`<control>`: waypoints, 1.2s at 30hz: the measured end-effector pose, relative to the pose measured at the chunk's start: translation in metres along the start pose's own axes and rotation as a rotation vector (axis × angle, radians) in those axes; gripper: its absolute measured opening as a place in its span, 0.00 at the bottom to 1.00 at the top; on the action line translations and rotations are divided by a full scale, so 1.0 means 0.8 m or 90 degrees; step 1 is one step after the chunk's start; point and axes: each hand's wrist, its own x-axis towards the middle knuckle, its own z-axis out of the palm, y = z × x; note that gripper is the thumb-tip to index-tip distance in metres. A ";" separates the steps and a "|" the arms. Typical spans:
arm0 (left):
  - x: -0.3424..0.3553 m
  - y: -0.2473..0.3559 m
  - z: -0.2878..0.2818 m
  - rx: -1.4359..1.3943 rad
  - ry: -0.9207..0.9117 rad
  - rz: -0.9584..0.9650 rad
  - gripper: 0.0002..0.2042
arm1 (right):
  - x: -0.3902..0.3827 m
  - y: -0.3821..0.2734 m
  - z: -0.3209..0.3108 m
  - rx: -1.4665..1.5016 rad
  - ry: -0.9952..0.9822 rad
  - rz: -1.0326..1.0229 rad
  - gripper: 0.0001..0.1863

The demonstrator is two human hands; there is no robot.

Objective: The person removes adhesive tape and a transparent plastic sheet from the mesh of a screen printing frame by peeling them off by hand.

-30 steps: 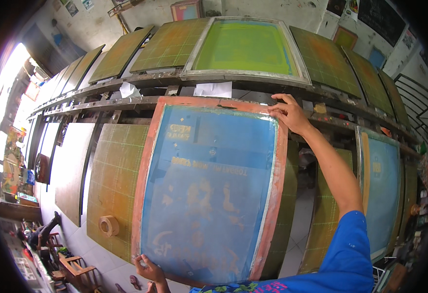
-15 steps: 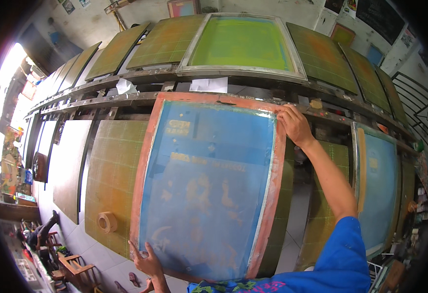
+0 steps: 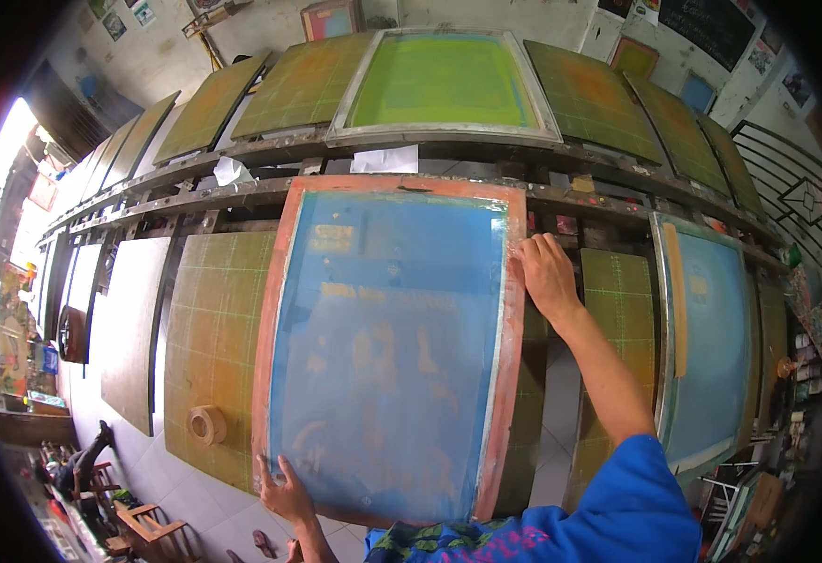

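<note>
Screen frame (image 3: 384, 347): picture centre, long axis top-to-bottom
Right hand (image 3: 550, 272): right of centre, gripping its right edge
Left hand (image 3: 287, 492): lower left, fingers spread at left edge; can't tell grip

The blue screen (image 3: 387, 352) (pale-patterned, pink-framed) lies lengthwise at centre.

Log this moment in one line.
left hand: red-framed screen, lower left edge; right hand: its upper right edge; tape roll: on board to left
</note>
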 end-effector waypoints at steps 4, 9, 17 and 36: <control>-0.003 -0.028 0.012 -0.001 0.044 0.039 0.26 | 0.015 -0.005 -0.030 0.081 0.062 0.040 0.19; -0.002 -0.018 0.006 -0.024 0.029 0.019 0.26 | 0.046 0.013 -0.003 0.203 -0.004 0.077 0.31; 0.000 -0.037 0.017 -0.055 0.068 0.061 0.27 | 0.060 0.017 0.041 0.090 0.158 -0.053 0.05; 0.002 -0.041 0.011 -0.046 0.040 0.098 0.28 | -0.082 -0.088 -0.050 0.007 0.122 0.009 0.04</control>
